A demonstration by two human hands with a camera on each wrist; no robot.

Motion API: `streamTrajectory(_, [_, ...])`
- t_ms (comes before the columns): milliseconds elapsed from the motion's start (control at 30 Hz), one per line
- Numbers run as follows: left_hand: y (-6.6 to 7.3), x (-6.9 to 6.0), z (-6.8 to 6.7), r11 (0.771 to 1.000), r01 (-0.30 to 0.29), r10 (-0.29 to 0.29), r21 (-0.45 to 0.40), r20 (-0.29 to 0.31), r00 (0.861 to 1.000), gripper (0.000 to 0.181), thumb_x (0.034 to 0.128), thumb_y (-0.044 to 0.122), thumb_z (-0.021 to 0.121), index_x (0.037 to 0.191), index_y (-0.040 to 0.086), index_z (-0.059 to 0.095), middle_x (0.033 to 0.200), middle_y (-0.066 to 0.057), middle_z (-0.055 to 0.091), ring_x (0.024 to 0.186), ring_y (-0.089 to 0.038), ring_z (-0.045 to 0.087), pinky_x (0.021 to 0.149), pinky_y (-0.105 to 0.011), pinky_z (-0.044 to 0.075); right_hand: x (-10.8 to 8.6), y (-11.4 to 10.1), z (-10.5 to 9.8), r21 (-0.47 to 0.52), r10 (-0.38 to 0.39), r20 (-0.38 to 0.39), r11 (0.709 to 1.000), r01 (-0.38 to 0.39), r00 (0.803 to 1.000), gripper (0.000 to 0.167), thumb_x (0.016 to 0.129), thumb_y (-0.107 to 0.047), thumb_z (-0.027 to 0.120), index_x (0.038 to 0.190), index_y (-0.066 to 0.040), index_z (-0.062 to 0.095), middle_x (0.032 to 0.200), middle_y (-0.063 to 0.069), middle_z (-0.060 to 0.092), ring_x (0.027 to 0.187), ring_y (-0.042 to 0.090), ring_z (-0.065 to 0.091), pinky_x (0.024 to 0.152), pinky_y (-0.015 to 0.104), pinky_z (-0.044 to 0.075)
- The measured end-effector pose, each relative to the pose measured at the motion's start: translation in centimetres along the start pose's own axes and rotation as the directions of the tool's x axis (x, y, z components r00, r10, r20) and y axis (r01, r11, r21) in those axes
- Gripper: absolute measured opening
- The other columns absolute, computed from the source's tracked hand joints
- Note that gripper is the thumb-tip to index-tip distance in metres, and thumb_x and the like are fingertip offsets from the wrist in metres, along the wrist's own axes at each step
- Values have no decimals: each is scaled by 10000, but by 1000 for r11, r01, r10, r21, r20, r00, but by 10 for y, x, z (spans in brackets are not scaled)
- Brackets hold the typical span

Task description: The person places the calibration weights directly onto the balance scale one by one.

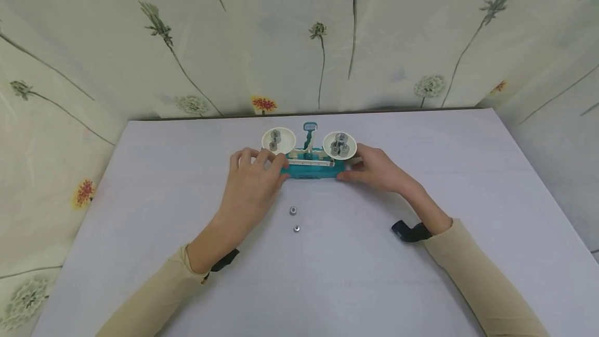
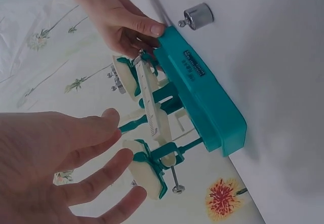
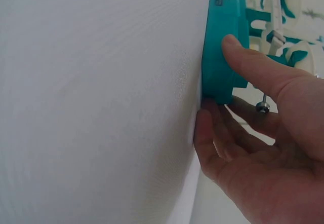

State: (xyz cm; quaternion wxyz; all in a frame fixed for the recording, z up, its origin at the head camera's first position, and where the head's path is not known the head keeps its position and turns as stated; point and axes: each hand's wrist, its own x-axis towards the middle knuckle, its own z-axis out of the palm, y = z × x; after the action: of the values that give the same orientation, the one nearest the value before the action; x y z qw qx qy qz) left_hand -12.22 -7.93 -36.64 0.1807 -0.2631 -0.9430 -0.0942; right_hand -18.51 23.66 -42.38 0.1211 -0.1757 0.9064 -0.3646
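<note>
A teal and white balance scale (image 1: pixel 311 171) stands near the back of the table. Its left pan (image 1: pixel 287 142) carries metal weights, and several more weights (image 1: pixel 340 145) lie in the right pan (image 1: pixel 352 148). My right hand (image 1: pixel 374 168) grips the right end of the base, with the thumb (image 3: pixel 245 62) on its front face. At the scale's left end is my left hand (image 1: pixel 252 181); in the left wrist view its fingers (image 2: pixel 101 183) are loosely bent and spread near a pan, gripping nothing. Whether they touch the pan or beam I cannot tell.
Two small metal weights, one larger (image 1: pixel 293 210) and one smaller (image 1: pixel 297 229), stand on the white table (image 1: pixel 327 285) in front of the scale. Behind the table's back edge hangs a flower-patterned cloth (image 1: pixel 281 30).
</note>
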Motion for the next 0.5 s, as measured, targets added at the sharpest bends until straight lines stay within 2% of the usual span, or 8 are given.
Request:
streamTrajectory(267, [3, -4, 6, 1000, -12, 12, 11, 23, 1000, 167, 1014, 291, 772, 1119, 170, 724, 1130, -84, 771, 1134, -373, 649, 1061, -579, 528, 0, 1, 0, -9, -2, -4, 1000, 2, 1000, 761, 926, -207, 872, 1574, -101, 488, 1465, 161, 663, 1334, 408, 674, 1088, 551, 592])
streamTrajectory(500, [5, -10, 12, 998, -40, 38, 43, 41, 998, 223, 977, 318, 812, 1123, 183, 711, 1121, -74, 764, 1105, -383, 659, 1050, -575, 546, 0, 1, 1, -17, 1, -5, 1000, -1, 1000, 764, 922, -216, 877, 1572, -104, 491, 1463, 158, 665, 1323, 397, 680, 1080, 553, 594])
